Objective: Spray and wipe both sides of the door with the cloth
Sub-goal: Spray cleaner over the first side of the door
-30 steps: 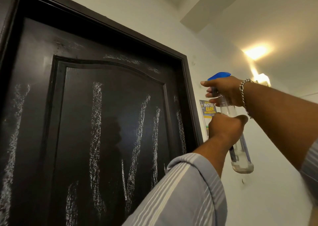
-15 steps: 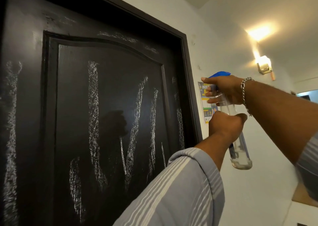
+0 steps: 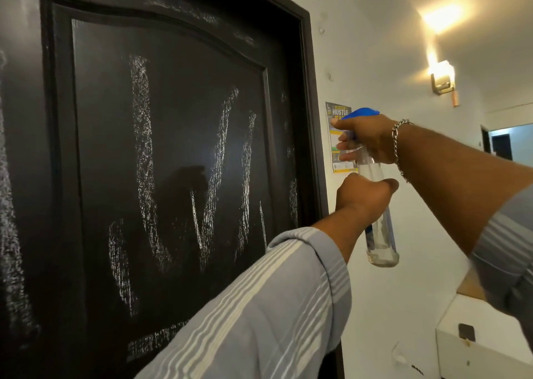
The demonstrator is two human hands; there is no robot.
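While the right hand curls around the blue trigger head of the spray bottle at centre right of the frame, the left hand grips its clear body below. The door, filling the left of the frame, already carries streaks, so the spraying step appears to be in hand. No cloth is visible; the next move calls for aiming the nozzle at unsprayed panel or fetching the cloth.

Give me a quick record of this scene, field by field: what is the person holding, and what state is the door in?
Left hand: left hand grips the middle of the spray bottle
Right hand: right hand holds the bottle's neck under the blue spray head, fingers at the trigger
Bottle: clear, upright, a little liquid at the bottom
Door: dark door, closed, with whitish vertical streaks of spray on its panel
Cloth: not in view
Wall: poster beside the frame, lit wall lamp higher up
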